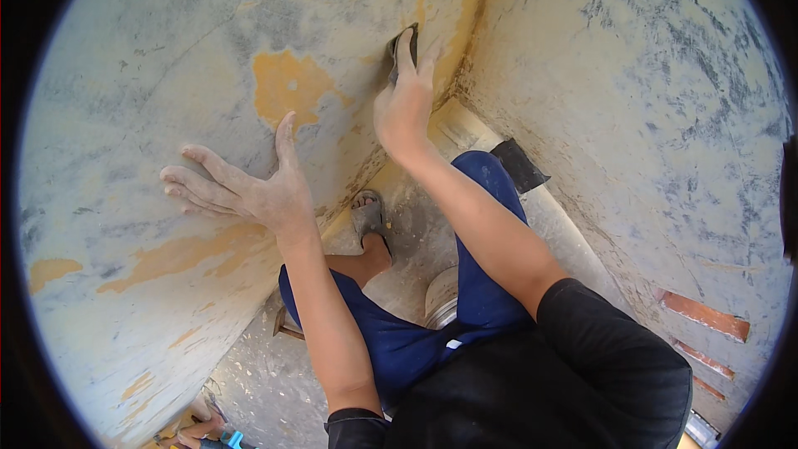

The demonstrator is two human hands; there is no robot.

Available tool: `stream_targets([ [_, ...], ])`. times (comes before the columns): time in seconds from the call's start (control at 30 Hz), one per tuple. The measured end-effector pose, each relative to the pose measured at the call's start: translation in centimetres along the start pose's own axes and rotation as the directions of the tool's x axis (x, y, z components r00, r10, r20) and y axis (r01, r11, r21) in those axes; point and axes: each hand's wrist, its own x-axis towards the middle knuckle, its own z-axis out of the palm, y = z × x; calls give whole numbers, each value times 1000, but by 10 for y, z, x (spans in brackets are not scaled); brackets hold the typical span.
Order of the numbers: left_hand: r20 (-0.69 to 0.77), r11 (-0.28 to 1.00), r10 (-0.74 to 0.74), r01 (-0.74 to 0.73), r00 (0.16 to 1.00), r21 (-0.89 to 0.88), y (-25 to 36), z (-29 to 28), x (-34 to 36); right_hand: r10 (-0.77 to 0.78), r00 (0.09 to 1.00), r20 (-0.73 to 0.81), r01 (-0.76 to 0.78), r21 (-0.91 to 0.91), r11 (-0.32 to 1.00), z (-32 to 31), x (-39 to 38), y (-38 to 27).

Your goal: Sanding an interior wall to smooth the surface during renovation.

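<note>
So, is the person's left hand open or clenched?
Open: the left hand has its thumb apart and fingers stretched out before the wall.

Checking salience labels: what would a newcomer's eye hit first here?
Probably the orange-yellow patch on the pale, scuffed wall, upper left of centre. Next, the dusty left hand, fingers spread, just below it, and the right hand, right of the patch, holding a dark pad at the wall.
</note>
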Motion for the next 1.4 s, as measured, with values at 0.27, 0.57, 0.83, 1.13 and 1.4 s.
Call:
stream_targets([
  [0.27, 18, 1000, -21, 21, 1000, -1, -1, 0, -1, -4, 1000, -30, 3, -16, 1000, -2, 12, 6],
  [0.57, 13, 999, -38, 38, 999, -11, 3, 0, -1, -21, 998, -67, 21, -2, 1000, -3, 17, 7],
  [0.83, 9, 997, -42, 41, 999, 59, 0, -1, -3, 23, 999, -23, -23, -2, 1000, -4, 21, 7],
  [1.13, 14, 998, -28, 27, 1000, 52, 0, -1, -2, 88, 996, -24, -86, 97, 992, -8, 24, 5],
  [1.4, 0, 999, -24, 24, 1000, 31, 0, 1, -1, 15, 999, -46, -10, 120, 993, -6, 21, 6],
])
